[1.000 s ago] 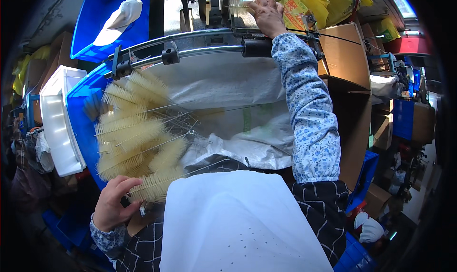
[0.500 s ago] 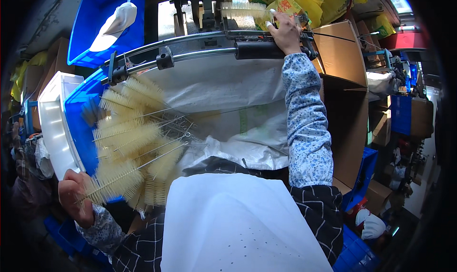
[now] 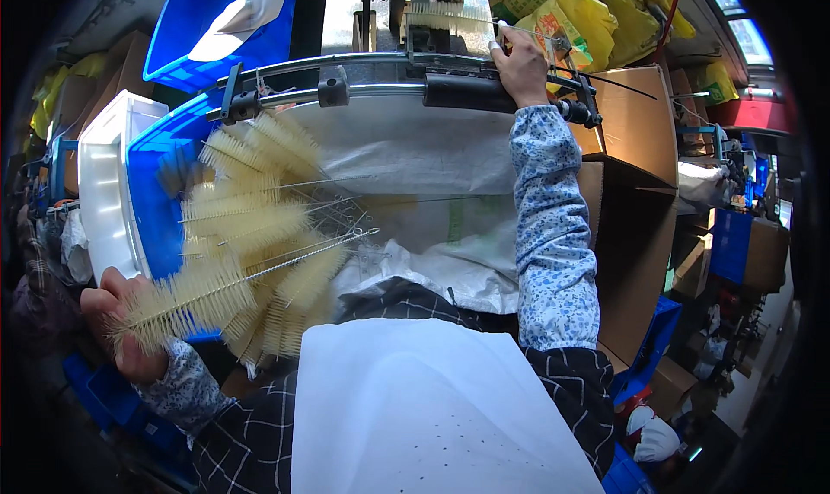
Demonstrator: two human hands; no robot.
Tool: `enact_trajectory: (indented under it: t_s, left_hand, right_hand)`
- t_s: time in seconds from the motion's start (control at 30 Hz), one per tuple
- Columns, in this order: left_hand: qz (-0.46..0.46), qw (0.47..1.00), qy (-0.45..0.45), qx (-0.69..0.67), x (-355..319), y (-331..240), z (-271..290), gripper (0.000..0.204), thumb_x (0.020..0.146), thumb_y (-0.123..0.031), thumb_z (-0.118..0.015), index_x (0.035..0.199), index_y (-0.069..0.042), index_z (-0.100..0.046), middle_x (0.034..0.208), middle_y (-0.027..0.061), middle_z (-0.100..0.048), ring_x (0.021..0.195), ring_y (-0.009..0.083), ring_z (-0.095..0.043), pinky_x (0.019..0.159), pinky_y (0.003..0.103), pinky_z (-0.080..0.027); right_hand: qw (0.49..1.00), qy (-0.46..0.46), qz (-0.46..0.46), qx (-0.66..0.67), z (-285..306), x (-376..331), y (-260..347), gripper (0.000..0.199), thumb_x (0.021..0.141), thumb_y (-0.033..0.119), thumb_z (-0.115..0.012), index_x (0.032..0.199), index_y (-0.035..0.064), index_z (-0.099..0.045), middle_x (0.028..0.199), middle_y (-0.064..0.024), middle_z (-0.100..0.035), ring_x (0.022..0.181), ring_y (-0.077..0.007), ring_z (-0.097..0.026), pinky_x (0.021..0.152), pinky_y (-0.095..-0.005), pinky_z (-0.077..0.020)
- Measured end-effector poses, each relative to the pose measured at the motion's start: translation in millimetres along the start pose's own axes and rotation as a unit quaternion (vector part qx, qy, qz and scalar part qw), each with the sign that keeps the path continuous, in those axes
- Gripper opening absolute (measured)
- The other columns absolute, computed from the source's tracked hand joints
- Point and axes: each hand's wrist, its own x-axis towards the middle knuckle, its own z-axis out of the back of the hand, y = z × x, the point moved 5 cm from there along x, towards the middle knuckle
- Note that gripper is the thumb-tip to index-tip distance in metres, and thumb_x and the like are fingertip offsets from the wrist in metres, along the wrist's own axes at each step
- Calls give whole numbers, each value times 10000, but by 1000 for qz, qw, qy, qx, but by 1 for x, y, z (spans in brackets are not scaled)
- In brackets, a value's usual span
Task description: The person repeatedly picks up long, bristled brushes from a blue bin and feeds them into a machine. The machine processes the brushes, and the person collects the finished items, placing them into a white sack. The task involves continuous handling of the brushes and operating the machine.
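Observation:
At the lower left, my left hand [image 3: 140, 362] is closed on the bristle end of a cream bottle brush [image 3: 190, 307]. Its twisted wire stem points right and ends in a small loop. A heap of similar brushes [image 3: 251, 196] lies just beyond, loops toward the middle. My right hand [image 3: 522, 70], with white coverings on its fingertips, reaches up to the machine [image 3: 346, 23]. There its thumb and fingers pinch the wire stem of another brush [image 3: 448, 16], whose bristles lie crosswise at the machine head.
White sheeting [image 3: 406, 148] spreads below the machine's metal rails [image 3: 380, 94]. Blue bins [image 3: 164, 183] and a white bin [image 3: 108, 200] stand left; a white cap [image 3: 242, 19] rests in the far blue bin. Open cardboard boxes [image 3: 635, 114] and yellow bags [image 3: 575, 27] are on the right.
My left hand has moved a little left with its brush, drawing it slightly away from the heap. My right hand stays at the machine's brush; the whole view has shifted slightly.

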Motion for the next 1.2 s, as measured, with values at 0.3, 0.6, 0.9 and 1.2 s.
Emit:
enact_trajectory:
  t_s: [0.3,0.6,0.9,1.2]
  left_hand:
    - [5,1000,4,14,14,-5,-34,372,684,-243,-640,823,-45,-357,717,63,-339,559,115,-346,504,252,-281]
    - [35,999,0,-6,16,-9,-58,384,676,-257,-661,809,-50,-366,707,55,-338,536,106,-335,485,247,-268]
    - [34,999,6,6,9,5,-44,375,680,-244,-657,804,-50,-361,708,56,-337,542,104,-337,489,244,-271]
    - [68,995,6,66,12,3,-42,371,710,-263,-593,873,-21,-364,734,61,-326,590,107,-333,509,244,-266]
  right_hand:
    - [1000,1,-20,-5,-3,2,42,340,732,237,-565,1035,82,-585,982,-72,-585,893,-254,-564,724,-419,-405]
    - [999,36,-19,-12,-8,6,75,327,766,238,-562,1052,80,-577,1010,-72,-572,916,-252,-563,731,-456,-403]
    - [1000,13,0,-9,3,0,27,335,756,240,-555,1053,87,-576,1001,-88,-577,885,-286,-567,748,-405,-435]
    - [997,64,51,-7,18,17,-60,320,787,262,-549,1045,78,-584,987,-157,-586,929,-315,-550,832,-361,-420]
